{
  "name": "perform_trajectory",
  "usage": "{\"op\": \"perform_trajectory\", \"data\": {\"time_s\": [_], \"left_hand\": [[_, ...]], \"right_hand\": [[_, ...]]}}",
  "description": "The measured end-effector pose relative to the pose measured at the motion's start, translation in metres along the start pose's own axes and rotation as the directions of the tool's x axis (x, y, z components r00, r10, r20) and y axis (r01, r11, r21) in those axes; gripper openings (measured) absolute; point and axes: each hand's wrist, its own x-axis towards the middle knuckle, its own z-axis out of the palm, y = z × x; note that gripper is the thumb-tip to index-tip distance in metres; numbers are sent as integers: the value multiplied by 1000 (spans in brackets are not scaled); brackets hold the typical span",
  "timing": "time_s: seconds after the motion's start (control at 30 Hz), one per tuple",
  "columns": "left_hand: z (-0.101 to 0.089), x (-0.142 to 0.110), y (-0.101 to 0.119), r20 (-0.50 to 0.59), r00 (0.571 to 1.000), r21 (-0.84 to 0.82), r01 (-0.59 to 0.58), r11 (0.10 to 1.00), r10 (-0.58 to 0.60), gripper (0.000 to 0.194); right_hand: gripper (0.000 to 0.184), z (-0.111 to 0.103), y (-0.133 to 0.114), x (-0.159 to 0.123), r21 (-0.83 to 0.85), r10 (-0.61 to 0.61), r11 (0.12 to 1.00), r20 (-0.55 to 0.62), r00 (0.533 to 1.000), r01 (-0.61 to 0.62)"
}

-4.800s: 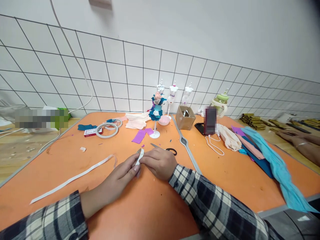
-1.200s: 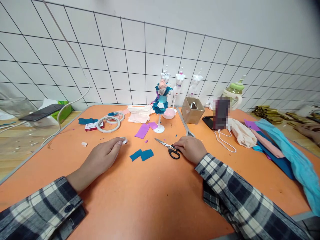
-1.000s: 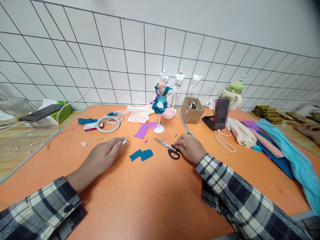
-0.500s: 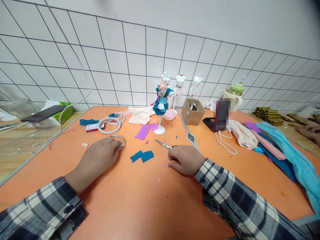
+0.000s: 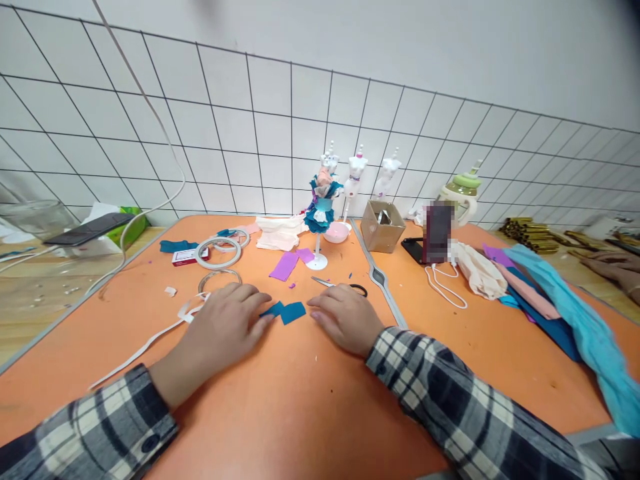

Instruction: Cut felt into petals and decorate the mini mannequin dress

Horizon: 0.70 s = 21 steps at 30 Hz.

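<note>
My left hand [image 5: 223, 327] reaches in from the left, thumb and forefinger apart at the left end of a small teal crepe paper piece [image 5: 273, 309]; whether they touch it I cannot tell. A second teal paper piece [image 5: 293, 313] lies right beside it. My right hand [image 5: 347, 320] is just to the right of that piece, fingers stretched out and holding nothing. Behind it lie scissors [image 5: 323, 281], partly covered by the hand. A ring of tape [image 5: 220, 275] and a loose white strip [image 5: 143, 350] are near my left hand.
A small dress form in ruffled teal paper [image 5: 319, 217] stands behind, with bare white forms [image 5: 356, 175], a pink bowl [image 5: 337, 231] and a cardboard box [image 5: 383, 230]. Purple paper [image 5: 284, 265] and tape rolls [image 5: 219, 253] lie left. Another person's hand [image 5: 613, 270] is far right.
My right hand has let go of the scissors, which lie on the table. My left hand has left the tape ring and moved right, and both hands are now by the teal pieces.
</note>
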Motion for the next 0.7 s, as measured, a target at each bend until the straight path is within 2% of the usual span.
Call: {"op": "perform_trajectory", "data": {"time_s": [0.07, 0.13, 0.2, 0.33, 0.43, 0.5, 0.6, 0.7], "left_hand": [[6, 2, 9, 45, 998, -23, 33, 999, -32, 33], [10, 3, 11, 45, 998, -11, 44, 999, -44, 33], [13, 4, 7, 31, 999, -4, 34, 999, -34, 32], [13, 6, -1, -38, 998, -99, -44, 994, 40, 31], [16, 10, 4, -135, 984, -203, -145, 968, 119, 32], [19, 12, 11, -136, 977, -206, -188, 960, 162, 32], [20, 12, 14, -71, 977, -90, -207, 974, 201, 30], [13, 8, 7, -54, 982, 16, -178, 984, 179, 28]], "right_hand": [[34, 13, -10, 11, 9, 32, 999, -27, 999, -32], [37, 24, -14, 22, -21, 61, 998, -12, 998, -61], [28, 31, -13, 28, -37, 72, 997, 23, 997, -71], [5, 30, -6, 28, 105, 95, 990, 2, 995, -95], [6, 25, -4, 25, 253, 150, 959, -65, 987, -130], [5, 22, -3, 23, 277, 164, 951, -75, 984, -138], [4, 18, -1, 19, 201, 95, 976, -31, 995, -87], [5, 11, 4, 12, 82, -52, 996, 70, 996, 47]]}}
